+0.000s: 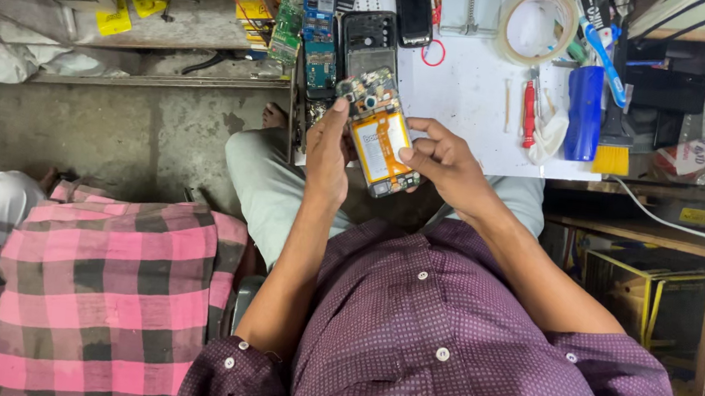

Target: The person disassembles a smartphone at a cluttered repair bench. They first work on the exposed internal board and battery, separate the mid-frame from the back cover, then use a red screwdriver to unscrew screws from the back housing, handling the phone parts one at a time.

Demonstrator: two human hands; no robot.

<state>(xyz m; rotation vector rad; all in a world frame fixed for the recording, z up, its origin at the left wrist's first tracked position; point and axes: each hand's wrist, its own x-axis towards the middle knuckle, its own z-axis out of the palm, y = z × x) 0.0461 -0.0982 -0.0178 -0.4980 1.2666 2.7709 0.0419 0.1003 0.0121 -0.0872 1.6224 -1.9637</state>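
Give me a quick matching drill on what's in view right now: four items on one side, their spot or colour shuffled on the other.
Items:
1. opened phone
2. roll of tape
3. brush
4. red screwdriver

Descriptions:
A. yellow bristles, lying at the right edge of the white mat
B. held between the left hand and the right hand
C. lying on the mat just left of the blue cylinder
D. pale ring at the top of the mat

Pairs: 1-B, 2-D, 3-A, 4-C
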